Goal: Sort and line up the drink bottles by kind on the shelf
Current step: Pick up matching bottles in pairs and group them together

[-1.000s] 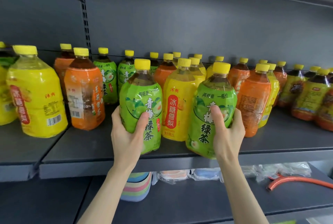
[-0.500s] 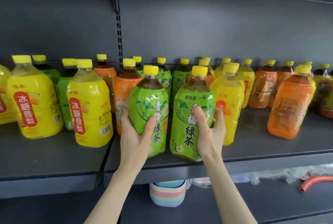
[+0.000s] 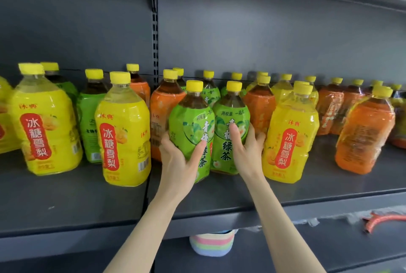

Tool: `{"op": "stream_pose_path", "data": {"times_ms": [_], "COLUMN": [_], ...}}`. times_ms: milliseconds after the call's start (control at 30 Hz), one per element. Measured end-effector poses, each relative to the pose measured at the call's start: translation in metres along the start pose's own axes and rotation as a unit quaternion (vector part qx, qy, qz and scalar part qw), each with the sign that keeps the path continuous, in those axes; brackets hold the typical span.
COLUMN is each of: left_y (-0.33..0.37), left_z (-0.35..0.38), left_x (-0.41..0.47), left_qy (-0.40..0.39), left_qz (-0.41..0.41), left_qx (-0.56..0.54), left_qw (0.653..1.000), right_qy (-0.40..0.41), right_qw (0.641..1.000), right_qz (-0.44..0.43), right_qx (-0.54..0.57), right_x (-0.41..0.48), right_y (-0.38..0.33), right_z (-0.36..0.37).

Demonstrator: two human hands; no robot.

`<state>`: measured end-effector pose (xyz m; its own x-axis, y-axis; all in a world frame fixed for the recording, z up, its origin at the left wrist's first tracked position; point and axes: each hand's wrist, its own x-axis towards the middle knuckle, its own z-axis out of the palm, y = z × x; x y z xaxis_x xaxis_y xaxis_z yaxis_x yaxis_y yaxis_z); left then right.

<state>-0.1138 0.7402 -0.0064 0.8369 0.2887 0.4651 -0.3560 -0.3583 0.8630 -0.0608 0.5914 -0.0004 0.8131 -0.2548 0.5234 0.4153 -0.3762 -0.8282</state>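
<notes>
Fingers (image 3: 197, 149) of outstretched left hand (image 3: 178, 163) grip left green bottle (image 3: 191, 123); right hand (image 3: 248, 154) grips right green bottle (image 3: 228, 110).

Far-left yellow bottle (image 3: 4, 123) cut by frame edge; striped basket (image 3: 212, 245) top hidden behind shelf lip (image 3: 219, 217)

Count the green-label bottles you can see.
6 green-label bottles: one in the left hand, one in the right hand, two behind them, two farther left; others may be hidden.
</notes>
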Motion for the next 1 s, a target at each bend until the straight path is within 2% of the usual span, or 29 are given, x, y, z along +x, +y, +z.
{"op": "stream_pose_path", "data": {"times_ms": [133, 267, 467, 700, 867, 933, 1000], "left_y": [0.002, 0.003, 0.003, 0.002, 0.004, 0.004, 0.004], "left_z": [0.011, 0.015, 0.018, 0.021, 0.019, 0.018, 0.017], "left_x": [0.008, 0.012, 0.021, 0.022, 0.017, 0.009, -0.002], "left_qy": [0.027, 0.052, 0.071, 0.076, 0.083, 0.072, 0.073], "left_qz": [-0.018, -0.019, -0.005, -0.003, 0.002, 0.006, 0.010], "left_qx": [0.085, 0.212, 0.166, 0.197, 0.250, 0.245, 0.219], "left_qw": [0.996, 0.976, 0.984, 0.977, 0.965, 0.967, 0.973], "right_qy": [-0.001, 0.013, 0.008, -0.002, -0.040, -0.015, 0.052], "right_qw": [1.000, 1.000, 1.000, 1.000, 0.999, 0.999, 0.997], "right_qz": [-0.002, 0.012, 0.005, 0.011, 0.018, -0.005, -0.049], "right_qx": [-0.027, -0.019, -0.002, -0.001, -0.023, -0.027, -0.027], "right_x": [0.019, 0.029, 0.034, 0.032, 0.020, 0.010, -0.002], "right_y": [0.003, 0.005, 0.010, 0.010, 0.006, 0.001, -0.007], "right_z": [0.006, 0.011, 0.010, 0.009, -0.001, -0.013, -0.032]}}
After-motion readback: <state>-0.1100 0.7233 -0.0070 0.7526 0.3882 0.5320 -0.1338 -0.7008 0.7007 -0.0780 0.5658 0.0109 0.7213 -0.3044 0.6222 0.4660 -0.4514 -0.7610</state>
